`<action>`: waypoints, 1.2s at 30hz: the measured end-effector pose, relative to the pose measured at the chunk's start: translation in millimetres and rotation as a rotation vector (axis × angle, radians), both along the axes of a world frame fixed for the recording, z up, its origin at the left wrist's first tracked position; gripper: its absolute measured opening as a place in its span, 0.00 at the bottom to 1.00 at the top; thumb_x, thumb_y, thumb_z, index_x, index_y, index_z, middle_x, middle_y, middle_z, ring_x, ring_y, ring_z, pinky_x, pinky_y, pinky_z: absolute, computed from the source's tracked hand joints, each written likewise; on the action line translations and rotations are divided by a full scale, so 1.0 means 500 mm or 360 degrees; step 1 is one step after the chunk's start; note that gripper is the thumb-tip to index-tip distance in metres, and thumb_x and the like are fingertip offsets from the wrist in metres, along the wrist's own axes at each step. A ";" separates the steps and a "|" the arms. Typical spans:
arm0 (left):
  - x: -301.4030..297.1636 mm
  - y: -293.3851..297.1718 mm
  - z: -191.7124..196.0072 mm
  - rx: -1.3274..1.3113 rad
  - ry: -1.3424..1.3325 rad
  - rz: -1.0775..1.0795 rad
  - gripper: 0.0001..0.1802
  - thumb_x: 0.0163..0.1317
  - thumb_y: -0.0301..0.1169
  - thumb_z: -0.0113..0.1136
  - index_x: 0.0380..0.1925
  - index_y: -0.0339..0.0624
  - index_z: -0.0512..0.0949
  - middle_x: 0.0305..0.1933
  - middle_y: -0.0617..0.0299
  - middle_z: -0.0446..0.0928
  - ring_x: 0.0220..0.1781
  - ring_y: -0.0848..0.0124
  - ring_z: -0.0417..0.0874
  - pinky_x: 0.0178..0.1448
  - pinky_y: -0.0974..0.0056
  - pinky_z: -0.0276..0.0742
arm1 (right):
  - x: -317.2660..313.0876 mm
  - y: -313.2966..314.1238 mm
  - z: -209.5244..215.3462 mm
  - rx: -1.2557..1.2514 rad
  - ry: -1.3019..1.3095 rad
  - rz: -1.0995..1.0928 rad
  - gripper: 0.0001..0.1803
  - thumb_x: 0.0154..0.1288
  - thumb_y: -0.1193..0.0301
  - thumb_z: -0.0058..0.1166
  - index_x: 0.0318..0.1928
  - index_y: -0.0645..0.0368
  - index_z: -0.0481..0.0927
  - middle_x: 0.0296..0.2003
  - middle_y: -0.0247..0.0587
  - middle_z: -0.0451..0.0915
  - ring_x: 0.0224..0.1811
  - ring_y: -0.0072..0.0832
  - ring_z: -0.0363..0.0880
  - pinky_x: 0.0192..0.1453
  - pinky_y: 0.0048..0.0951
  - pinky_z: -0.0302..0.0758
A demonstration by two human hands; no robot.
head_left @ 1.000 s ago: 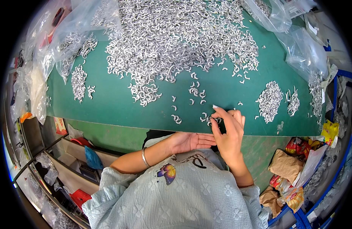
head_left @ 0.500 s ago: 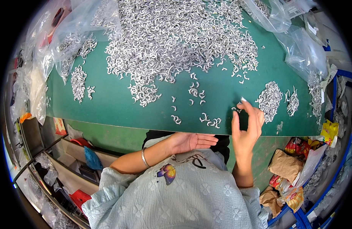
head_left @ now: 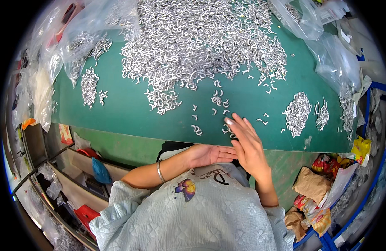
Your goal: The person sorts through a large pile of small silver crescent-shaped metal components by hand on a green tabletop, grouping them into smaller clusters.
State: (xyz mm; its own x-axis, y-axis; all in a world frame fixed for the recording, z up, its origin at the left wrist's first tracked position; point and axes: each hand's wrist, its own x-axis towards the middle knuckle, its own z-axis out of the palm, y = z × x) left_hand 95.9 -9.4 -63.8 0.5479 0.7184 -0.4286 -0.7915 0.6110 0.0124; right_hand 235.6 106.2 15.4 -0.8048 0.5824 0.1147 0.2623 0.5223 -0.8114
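Observation:
A broad heap of small curved silver metal pieces (head_left: pixel 205 46) covers the far middle of the green table (head_left: pixel 130 108). My left hand (head_left: pixel 209 154) lies palm up just below the table's front edge, fingers stretched out, with nothing seen on the palm. Over the front edge, my right hand (head_left: pixel 248 142) has its fingers extended above a small cluster of curved metal pieces (head_left: pixel 227 130), partly hiding it. Short rows of loose curved pieces (head_left: pixel 217 100) lie between the heap and that cluster. A few more curved pieces (head_left: pixel 263 120) rest to the right of my right hand.
Smaller piles of pieces sit at the right (head_left: pixel 297 115) and left (head_left: pixel 89 88). Clear plastic bags (head_left: pixel 335 62) hang over the table's far corners. Drawers with a blue bag (head_left: pixel 101 170) stand lower left; brown paper packages (head_left: pixel 313 184) lie lower right.
My right hand has moved left from the few pieces near the right pile to the cluster by the front edge, its pinch-like curl now straightened. My left hand stays in place.

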 end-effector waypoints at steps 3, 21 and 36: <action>-0.023 -0.032 0.007 0.0379 0.0389 -0.0041 0.24 0.75 0.42 0.47 0.61 0.36 0.71 0.60 0.45 0.77 0.62 0.59 0.79 0.70 0.58 0.70 | 0.017 -0.027 -0.010 -0.0062 0.0061 -0.0151 0.30 0.65 0.82 0.49 0.68 0.68 0.63 0.65 0.53 0.70 0.70 0.52 0.66 0.73 0.51 0.59; -0.113 -0.047 0.149 0.0963 0.3477 0.0194 0.27 0.46 0.30 0.75 0.50 0.41 0.79 0.45 0.59 0.74 0.46 0.61 0.74 0.48 0.59 0.64 | -0.085 -0.095 -0.027 -0.0136 0.0108 -0.0138 0.32 0.66 0.85 0.43 0.70 0.71 0.53 0.67 0.60 0.65 0.71 0.52 0.63 0.75 0.43 0.56; -0.120 -0.043 0.141 0.1055 0.3368 0.0335 0.26 0.49 0.26 0.72 0.51 0.38 0.78 0.46 0.56 0.76 0.46 0.59 0.76 0.48 0.59 0.66 | -0.094 -0.090 -0.026 0.0078 0.0097 -0.0248 0.31 0.48 0.84 0.68 0.56 0.67 0.75 0.48 0.49 0.81 0.46 0.43 0.77 0.52 0.36 0.75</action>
State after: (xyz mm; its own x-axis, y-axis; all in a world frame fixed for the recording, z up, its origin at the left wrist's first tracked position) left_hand 36.0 -30.9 6.6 -0.3249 0.9351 0.1415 0.6128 0.0942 0.7846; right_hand 188.4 61.3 2.6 -0.6958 0.6920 0.1922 0.2942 0.5187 -0.8028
